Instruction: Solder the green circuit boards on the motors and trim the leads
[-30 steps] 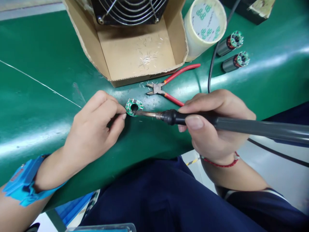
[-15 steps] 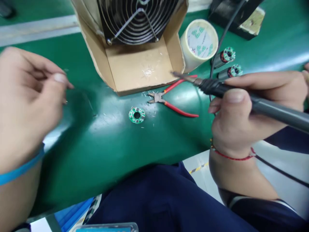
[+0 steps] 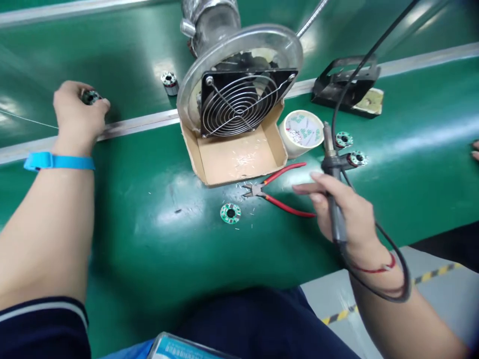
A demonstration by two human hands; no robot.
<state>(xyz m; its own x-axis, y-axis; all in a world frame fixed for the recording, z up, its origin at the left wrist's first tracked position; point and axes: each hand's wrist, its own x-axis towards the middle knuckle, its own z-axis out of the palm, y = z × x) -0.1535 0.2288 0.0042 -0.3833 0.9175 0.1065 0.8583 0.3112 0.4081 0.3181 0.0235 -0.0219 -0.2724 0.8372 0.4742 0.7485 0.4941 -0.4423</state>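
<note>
Head view: the ring point(image 3: 225, 214) now sits alone; left fingers point(image 3: 101, 104) hug a motor point(image 3: 90, 97) at ten o'clock, right fingers point(image 3: 324, 180) hold an iron point(image 3: 338, 223).

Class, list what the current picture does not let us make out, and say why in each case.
All in the head view:
Motor piece in the left hand: most of its body is hidden by that hand.
Another person's fingers: the rest is cut off by the right edge.
Clear case: cut off by the bottom edge.
White roll: small print too small to read.
</note>
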